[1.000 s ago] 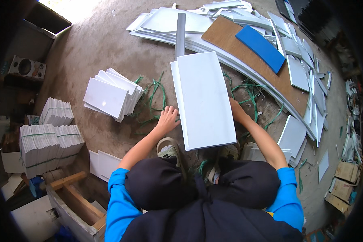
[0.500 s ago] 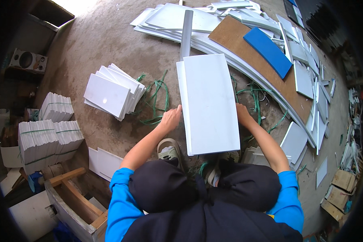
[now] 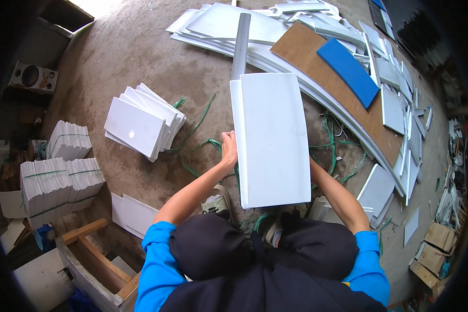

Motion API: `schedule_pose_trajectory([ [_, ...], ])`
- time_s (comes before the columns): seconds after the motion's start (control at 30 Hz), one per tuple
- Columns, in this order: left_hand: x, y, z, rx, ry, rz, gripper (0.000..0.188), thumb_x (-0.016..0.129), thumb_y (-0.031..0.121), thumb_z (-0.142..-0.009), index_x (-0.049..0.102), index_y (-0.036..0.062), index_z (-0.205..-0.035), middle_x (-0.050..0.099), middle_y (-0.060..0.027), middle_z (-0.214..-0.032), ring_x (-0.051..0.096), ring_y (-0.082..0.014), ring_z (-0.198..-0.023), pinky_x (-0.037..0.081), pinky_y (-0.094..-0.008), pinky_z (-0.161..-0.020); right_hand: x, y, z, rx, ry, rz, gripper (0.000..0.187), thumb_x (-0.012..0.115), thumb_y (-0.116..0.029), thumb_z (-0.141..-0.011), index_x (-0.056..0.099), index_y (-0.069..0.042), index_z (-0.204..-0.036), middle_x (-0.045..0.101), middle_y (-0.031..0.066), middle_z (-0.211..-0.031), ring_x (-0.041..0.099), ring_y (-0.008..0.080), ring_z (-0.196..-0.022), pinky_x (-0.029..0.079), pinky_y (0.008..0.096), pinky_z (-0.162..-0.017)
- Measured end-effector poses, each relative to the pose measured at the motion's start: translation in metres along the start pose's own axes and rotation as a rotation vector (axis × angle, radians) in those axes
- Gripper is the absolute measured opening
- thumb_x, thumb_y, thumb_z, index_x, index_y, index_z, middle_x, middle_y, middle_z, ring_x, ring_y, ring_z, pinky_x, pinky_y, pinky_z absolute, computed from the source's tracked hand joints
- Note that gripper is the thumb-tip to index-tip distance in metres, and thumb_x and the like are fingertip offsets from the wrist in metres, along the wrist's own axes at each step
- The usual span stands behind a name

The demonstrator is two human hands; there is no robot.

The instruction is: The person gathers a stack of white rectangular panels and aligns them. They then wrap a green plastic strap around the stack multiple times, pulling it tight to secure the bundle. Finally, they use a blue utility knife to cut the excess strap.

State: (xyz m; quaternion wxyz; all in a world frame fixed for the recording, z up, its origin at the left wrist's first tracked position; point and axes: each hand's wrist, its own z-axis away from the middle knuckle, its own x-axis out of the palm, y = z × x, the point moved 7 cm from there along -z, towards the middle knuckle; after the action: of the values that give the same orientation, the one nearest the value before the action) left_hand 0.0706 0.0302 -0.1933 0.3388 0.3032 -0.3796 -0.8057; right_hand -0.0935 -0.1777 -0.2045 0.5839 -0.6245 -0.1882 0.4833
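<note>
In front of my knees stands a stack of white rectangular boards (image 3: 275, 140), its top board shifted slightly against the one below. My left hand (image 3: 229, 148) is closed at the stack's left side, with green twine (image 3: 213, 142) running up to it. On the right side, my right hand (image 3: 314, 170) reaches down against the stack; its fingers are hidden behind the boards. More green twine (image 3: 332, 136) lies loose on the floor beyond that hand.
To the left are a fanned pile of white boards (image 3: 135, 125) and tied board bundles (image 3: 47, 182). A grey strip (image 3: 241, 47) extends beyond the stack. Large white sheets, a brown board (image 3: 343, 83) and a blue board (image 3: 348, 70) lie at the far right. A wooden frame (image 3: 96, 270) stands lower left.
My left hand has risen slightly and turned upright beside the stack. The twine at left has been drawn into a different shape. My right hand has moved lower, and the stack has shifted slightly nearer.
</note>
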Motion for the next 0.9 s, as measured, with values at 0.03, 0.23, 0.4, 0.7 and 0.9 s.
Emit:
schedule_pose_trajectory([
  [0.03, -0.008, 0.007, 0.001, 0.039, 0.052, -0.073, 0.042, 0.033, 0.04, -0.093, 0.038, -0.0007, -0.099, 0.059, -0.0181, -0.083, 0.061, -0.0236, -0.077, 0.047, -0.0374, -0.075, 0.002, -0.015, -0.004, 0.047, 0.041, -0.076, 0.03, 0.048, -0.023, -0.086, 0.06, 0.004, -0.09, 0.063, 0.0073, -0.075, 0.057, 0.0132, -0.068, 0.046, 0.0309, -0.062],
  [0.23, -0.038, 0.007, -0.077, 0.031, -0.026, 0.023, 0.04, 0.039, 0.036, -0.091, 0.039, -0.0025, -0.101, 0.059, -0.0219, -0.087, 0.061, -0.0295, -0.082, 0.047, -0.0391, -0.076, 0.016, -0.066, -0.061, 0.278, 0.042, -0.169, 0.032, 0.051, -0.025, -0.085, 0.062, 0.005, -0.09, 0.063, 0.008, -0.074, 0.058, 0.013, -0.067, 0.046, 0.0319, -0.061],
  [0.4, -0.029, 0.029, -0.104, -0.047, -0.094, -0.201, 0.043, 0.045, 0.035, -0.087, 0.042, -0.0047, -0.104, 0.059, -0.0254, -0.097, 0.059, -0.0333, -0.092, 0.045, -0.04, -0.081, 0.003, -0.054, -0.073, 0.234, 0.044, -0.347, 0.035, 0.051, -0.027, -0.085, 0.063, 0.006, -0.088, 0.064, 0.0092, -0.075, 0.058, 0.0131, -0.069, 0.046, 0.0318, -0.062],
  [0.7, -0.042, 0.112, -0.034, 0.433, -0.262, -1.065, 0.036, 0.049, 0.028, -0.082, 0.059, -0.0037, -0.097, 0.061, -0.0266, -0.092, 0.059, -0.0421, -0.088, 0.047, -0.0471, -0.076, -0.031, -0.109, -0.076, 0.11, -0.04, 0.382, 0.033, 0.048, -0.026, -0.083, 0.062, 0.004, -0.082, 0.06, 0.0265, -0.087, 0.058, 0.0413, -0.084, 0.045, 0.045, -0.076],
  [0.9, -0.071, 0.148, 0.004, 0.419, -0.054, -1.242, 0.024, 0.053, 0.023, -0.079, 0.063, 0.0007, -0.08, 0.062, -0.0226, -0.083, 0.06, -0.0401, -0.083, 0.048, -0.0471, -0.073, -0.049, -0.152, -0.061, 0.06, -0.052, 0.403, 0.034, 0.049, -0.027, -0.082, 0.063, 0.004, -0.083, 0.059, 0.0285, -0.086, 0.058, 0.0408, -0.089, 0.045, 0.0453, -0.081],
])
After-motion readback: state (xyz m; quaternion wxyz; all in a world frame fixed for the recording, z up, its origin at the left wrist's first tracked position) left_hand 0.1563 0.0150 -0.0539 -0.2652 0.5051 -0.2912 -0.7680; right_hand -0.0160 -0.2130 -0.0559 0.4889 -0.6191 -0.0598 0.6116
